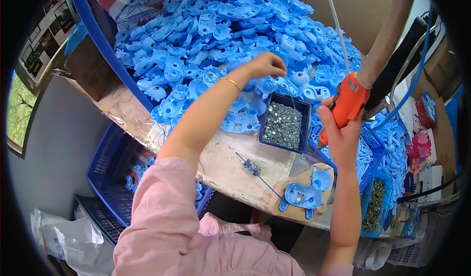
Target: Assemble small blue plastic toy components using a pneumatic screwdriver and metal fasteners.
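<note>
My left hand (268, 66) is raised over the near part of a big pile of light-blue plastic toy parts (235, 20). Its fingers are pinched together; whatever lies between them is hidden. Gripped in my right hand (343, 136) is an orange power screwdriver (350, 98), tip down, beside a dark blue tray (261, 134) of small metal pieces. On a pale shaped block (321, 212) near the table edge lies a light-blue toy shell half (304, 195), hollow side up. A thin blue rod (267, 184) with a clump of small metal bits (252, 167) leans toward it.
A blue basket (375, 151) of pale blue parts stands right of the tray. Below it sits a light-blue bin (365, 209) of small metal pieces. A blue crate (105, 178) is under the table's left side. A thick tube (392, 25) and a blue cord (409, 87) hang at right.
</note>
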### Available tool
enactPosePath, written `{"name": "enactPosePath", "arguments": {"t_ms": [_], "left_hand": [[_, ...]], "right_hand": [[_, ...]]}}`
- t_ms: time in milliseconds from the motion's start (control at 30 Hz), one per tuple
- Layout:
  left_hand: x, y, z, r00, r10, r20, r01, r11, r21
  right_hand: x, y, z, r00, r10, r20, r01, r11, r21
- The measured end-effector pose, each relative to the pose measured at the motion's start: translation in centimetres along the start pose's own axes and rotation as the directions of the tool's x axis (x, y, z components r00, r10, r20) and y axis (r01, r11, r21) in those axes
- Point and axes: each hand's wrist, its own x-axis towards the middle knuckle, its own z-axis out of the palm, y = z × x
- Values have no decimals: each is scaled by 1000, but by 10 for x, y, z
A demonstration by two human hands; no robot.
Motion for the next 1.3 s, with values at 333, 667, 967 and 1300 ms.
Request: {"name": "enactPosePath", "arguments": {"t_ms": [333, 667, 967, 1300], "left_hand": [[-156, -21, -192, 371, 638, -675, 916, -130, 381], [-151, 87, -93, 865, -423, -268, 399, 257, 880], [-210, 120, -44, 900, 387, -200, 263, -117, 958], [-199, -9, -142, 921, 44, -387, 350, 342, 872]], "right_hand": [[-1, -5, -18, 980, 166, 115, -167, 986, 4], [-6, 7, -18, 984, -14, 180, 16, 1000, -8], [-83, 28, -74, 963, 201, 178, -174, 972, -159], [-123, 72, -96, 877, 454, 156, -459, 888, -2]]}}
